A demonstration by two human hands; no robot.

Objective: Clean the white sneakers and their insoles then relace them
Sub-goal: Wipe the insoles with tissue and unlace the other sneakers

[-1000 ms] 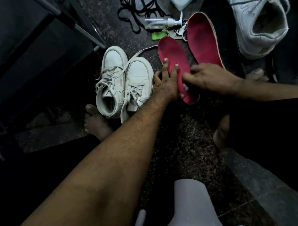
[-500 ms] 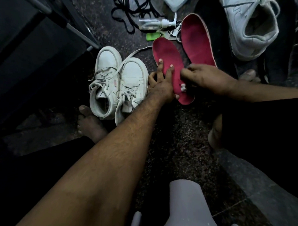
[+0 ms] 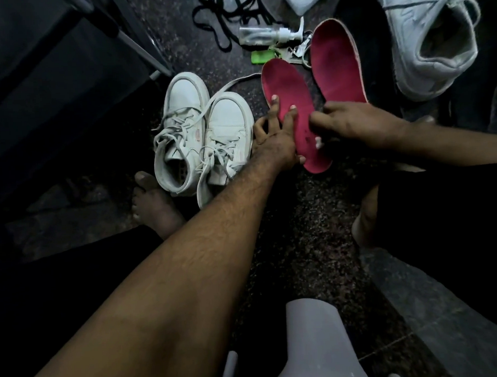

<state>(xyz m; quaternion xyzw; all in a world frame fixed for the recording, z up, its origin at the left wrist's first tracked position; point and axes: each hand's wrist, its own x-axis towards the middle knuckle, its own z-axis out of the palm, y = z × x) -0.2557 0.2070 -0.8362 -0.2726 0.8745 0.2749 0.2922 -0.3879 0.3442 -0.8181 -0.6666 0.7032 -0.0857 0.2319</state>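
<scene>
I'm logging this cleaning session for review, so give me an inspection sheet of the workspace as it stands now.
Surface: dark speckled stone floor.
Job's things: pair of white sneakers, laces in, side by side; near pink insole under both hands; second pink insole beside it; another white sneaker at top right.
Clutter: clear pump bottle on its side; green tag with keys.
Grippers: left hand with fingers spread on the insole; right hand gripping its edge.
Cables: none seen; loose black laces.
Surroundings: dark furniture at left; pale plastic stool below.
</scene>
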